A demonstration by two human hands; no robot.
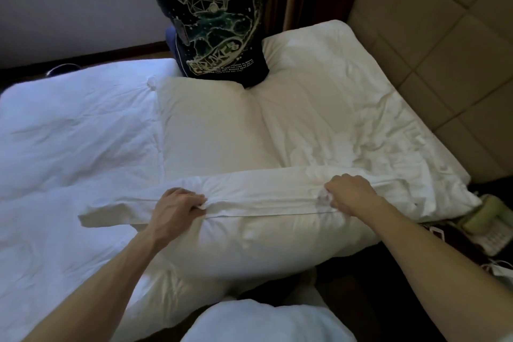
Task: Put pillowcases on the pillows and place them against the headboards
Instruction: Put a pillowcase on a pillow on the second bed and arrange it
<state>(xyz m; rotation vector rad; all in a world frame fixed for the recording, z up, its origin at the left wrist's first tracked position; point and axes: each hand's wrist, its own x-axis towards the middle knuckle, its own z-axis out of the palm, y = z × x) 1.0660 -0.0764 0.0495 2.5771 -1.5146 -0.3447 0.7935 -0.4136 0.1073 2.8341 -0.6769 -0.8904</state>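
A white pillow (249, 247) lies across the near edge of the bed, partly inside a white pillowcase (263, 189) whose open hem runs between my hands. My left hand (177, 207) grips the hem on the left, fingers curled into the cloth. My right hand (349, 193) pinches the bunched hem on the right. A second, cream pillow (211, 130) lies further back in the middle of the bed. Along the right side stands the padded beige headboard (444, 36).
A person in a dark printed T-shirt (216, 22) stands at the far side of the bed. Crumpled white bedding (347, 108) covers the head end, a white duvet (69, 133) the left. A telephone (488, 228) sits on the dark bedside table at right.
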